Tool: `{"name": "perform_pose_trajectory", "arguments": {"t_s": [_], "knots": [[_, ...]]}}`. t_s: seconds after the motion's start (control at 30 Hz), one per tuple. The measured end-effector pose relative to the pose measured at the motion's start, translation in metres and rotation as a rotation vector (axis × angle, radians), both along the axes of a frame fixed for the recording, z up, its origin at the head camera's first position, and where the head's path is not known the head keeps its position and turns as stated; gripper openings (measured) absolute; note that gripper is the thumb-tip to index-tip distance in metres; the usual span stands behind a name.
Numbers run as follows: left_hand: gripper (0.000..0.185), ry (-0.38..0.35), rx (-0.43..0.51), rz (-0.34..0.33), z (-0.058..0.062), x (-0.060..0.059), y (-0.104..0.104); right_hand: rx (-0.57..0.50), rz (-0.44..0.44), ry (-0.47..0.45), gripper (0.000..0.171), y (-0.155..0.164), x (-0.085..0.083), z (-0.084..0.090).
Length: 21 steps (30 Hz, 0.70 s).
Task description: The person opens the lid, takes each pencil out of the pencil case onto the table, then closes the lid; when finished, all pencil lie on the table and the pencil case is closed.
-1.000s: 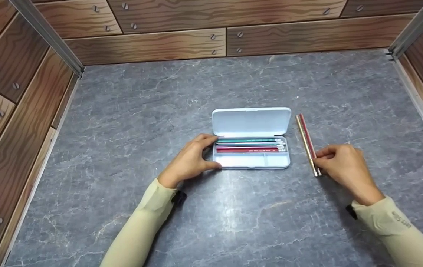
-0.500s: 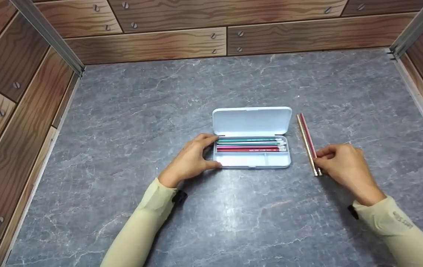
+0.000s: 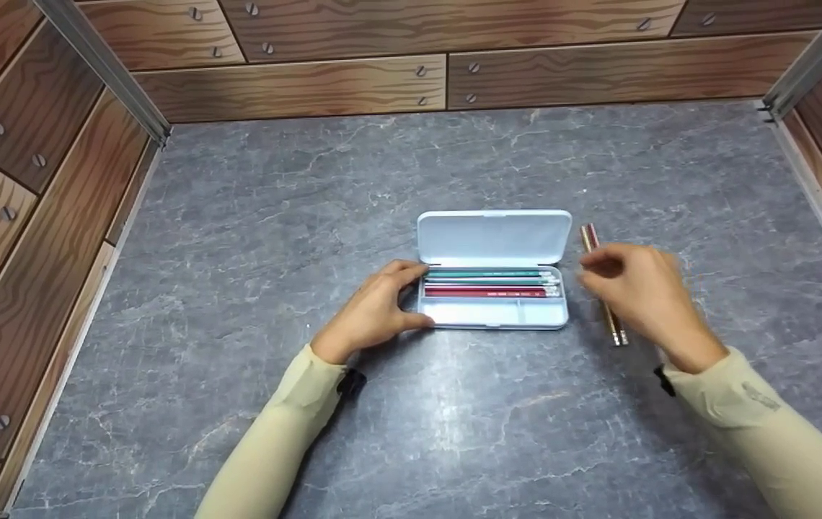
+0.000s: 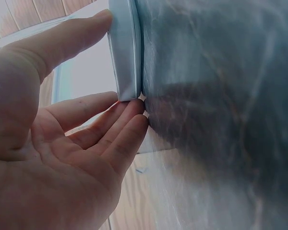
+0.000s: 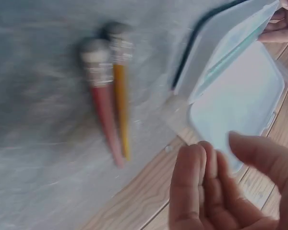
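A pale blue pencil case (image 3: 494, 311) lies open near the middle of the grey bench (image 3: 252, 216), its lid (image 3: 494, 236) standing up at the far side. Inside, along the back of the tray, several pencils (image 3: 490, 282) lie side by side, green and pale ones behind, red ones in front; the front strip of the tray is bare.

The left hand (image 3: 375, 310) holds the case's left end: the thumb lies on the far corner and the fingers (image 4: 127, 122) press against the near corner, as the left wrist view shows.

Just to the right of the case, two loose pencils (image 3: 604, 288), one red and one yellow, lie together on the bench, pointing away from the person, their metal-capped ends nearest.

The right hand (image 3: 645, 288) hovers above these two pencils, blurred, partly covering them in the head view. In the right wrist view its fingers (image 5: 201, 191) are loosely bent with a gap to the thumb, and it holds nothing.

Wood-patterned walls (image 3: 310, 79) surround the bench.
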<state>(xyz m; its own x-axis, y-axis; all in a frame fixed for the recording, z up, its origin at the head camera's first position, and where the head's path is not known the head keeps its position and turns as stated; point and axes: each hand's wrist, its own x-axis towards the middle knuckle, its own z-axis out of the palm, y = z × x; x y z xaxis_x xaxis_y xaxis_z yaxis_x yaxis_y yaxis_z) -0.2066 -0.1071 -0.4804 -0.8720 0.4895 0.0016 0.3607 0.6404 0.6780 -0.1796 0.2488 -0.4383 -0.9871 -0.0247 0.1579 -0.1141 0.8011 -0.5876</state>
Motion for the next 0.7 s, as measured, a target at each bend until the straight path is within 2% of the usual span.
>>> {"name": "perform_pose_trajectory", "arguments": {"t_s": [0.17, 0.3, 0.43, 0.7], "knots": [[0.083, -0.001, -0.007, 0.002, -0.001, 0.0, -0.001, -0.051, 0.247, 0.163, 0.018, -0.022, -0.014, -0.011], [0.084, -0.006, -0.004, 0.003, -0.002, -0.001, 0.0, -0.001, 0.404, 0.167, 0.019, -0.03, -0.024, -0.021], [0.083, -0.011, 0.005, 0.001, -0.002, 0.0, 0.001, 0.074, 0.468, 0.139, 0.019, -0.031, -0.031, -0.028], [0.08, 0.005, 0.005, -0.002, -0.001, -0.001, 0.0, 0.21, 0.531, 0.168, 0.018, -0.028, -0.035, -0.032]]}}
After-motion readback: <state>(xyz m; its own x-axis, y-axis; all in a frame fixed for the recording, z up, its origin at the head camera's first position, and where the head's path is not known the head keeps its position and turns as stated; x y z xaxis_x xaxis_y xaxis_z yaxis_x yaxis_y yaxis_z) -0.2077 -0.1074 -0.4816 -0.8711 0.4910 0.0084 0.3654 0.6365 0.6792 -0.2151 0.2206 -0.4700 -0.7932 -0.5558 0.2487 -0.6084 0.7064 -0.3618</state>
